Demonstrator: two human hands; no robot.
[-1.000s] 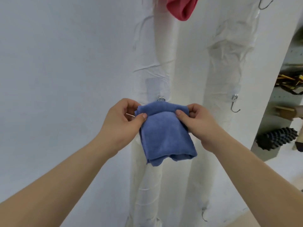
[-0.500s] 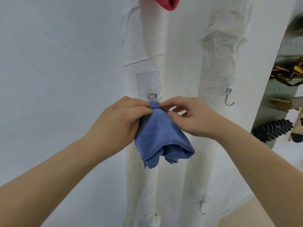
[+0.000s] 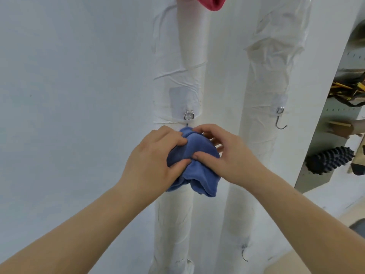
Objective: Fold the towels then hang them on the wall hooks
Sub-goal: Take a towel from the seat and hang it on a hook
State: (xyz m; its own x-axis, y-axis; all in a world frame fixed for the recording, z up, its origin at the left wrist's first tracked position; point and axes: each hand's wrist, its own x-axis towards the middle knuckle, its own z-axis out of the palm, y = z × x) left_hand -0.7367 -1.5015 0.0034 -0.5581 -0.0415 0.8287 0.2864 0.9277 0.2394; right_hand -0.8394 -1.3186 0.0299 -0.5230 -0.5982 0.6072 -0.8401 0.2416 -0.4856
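Observation:
A folded blue towel (image 3: 197, 165) hangs bunched against the left white wrapped pipe (image 3: 181, 56), just under a metal hook mount (image 3: 189, 115). My left hand (image 3: 156, 161) grips its left side with thumb and fingers. My right hand (image 3: 223, 155) pinches its right side, index finger at the top by the hook. The hook's curved end is hidden behind the towel. A red towel (image 3: 212, 2) hangs higher on the same pipe, cut off by the frame's top.
A second wrapped pipe (image 3: 274, 66) to the right carries a bare metal hook (image 3: 280, 120). Lower hooks (image 3: 244, 254) sit near the floor. At the far right a pegboard shelf holds a black spiked roller (image 3: 327, 160) and tools.
The flat towel held by its top corners has been gathered into a bunch under the hook. Both hands have closed in toward each other on the cloth.

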